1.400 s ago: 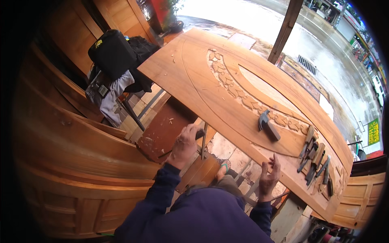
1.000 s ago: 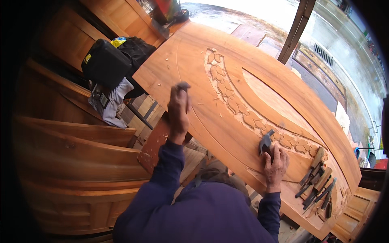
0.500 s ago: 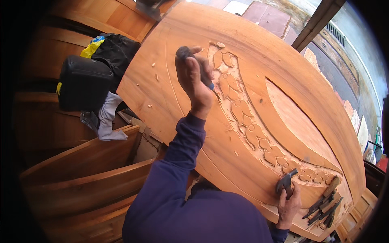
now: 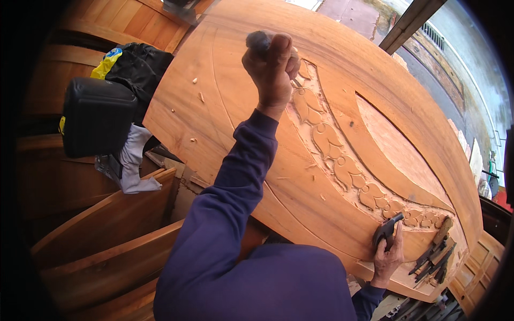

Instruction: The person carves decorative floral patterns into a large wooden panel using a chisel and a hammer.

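A large wooden panel (image 4: 251,160) lies before me, with a band of carved leaves and flowers (image 4: 326,140) curving across it. My left hand (image 4: 274,75) is closed round a chisel (image 4: 258,43), whose dark, worn handle end sticks up out of the fist. The hand is at the far end of the carved band and hides the blade. Lower right, my right hand (image 4: 388,259) grips a hammer (image 4: 384,231) by the dark head, index finger stretched along it. The hammer's handle cannot be seen. Beside this hand, several carving chisels (image 4: 435,261) lie in a bunch on the panel.
Wood chips (image 4: 201,97) are scattered over the panel. A recessed oval area (image 4: 396,144) lies beyond the carving. At the left are a black case (image 4: 99,117), a black bag (image 4: 142,75) and a grey cloth (image 4: 131,166). More wooden panels (image 4: 107,267) stand at the lower left.
My left hand has turned, its fingers now curled tighter round the chisel, and moved farther up the panel. My right index finger has straightened along the hammer head. The view has shifted slightly.
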